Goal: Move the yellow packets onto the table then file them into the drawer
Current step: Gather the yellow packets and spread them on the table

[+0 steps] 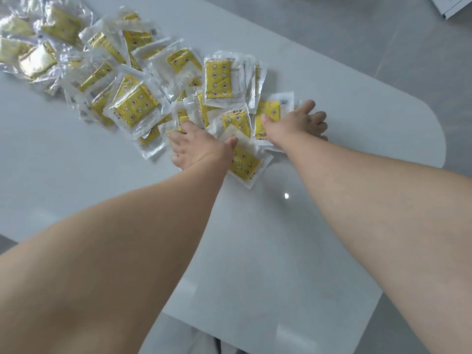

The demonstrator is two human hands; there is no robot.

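From the head camera, the packets [135, 106] were already out on the white bench [332, 226], strewn in a loose heap that ran on a slant from just in front of the hands away to the far left corner. The drawer was nowhere in sight. Both arms were stretched out long and nearly straight, palms down, at the heap's near right end. The left hand [198, 148] lay on top of the packets at the heap's near edge, its fingers [178, 135] spread and flat, the thumb touching one packet's clear edge; nothing was pinched. The right hand [297, 122] sat at the heap's right-hand limit, thumb over one packet. Its fingers [318, 115] were spread apart, reaching past the last of the heap toward bare bench, tips bent down a little, and it gripped nothing that I could see. Between the two hands lay a small overlapping cluster, and one more packet [245, 162] lay tilted just beside the left wrist, nearer the person. So the bulk of the heap lay beyond and to the left of the left hand, the nearer one to it, while the right hand closed off the other side. I judged the hands set to sweep the near cluster inward and gather it before any filing.
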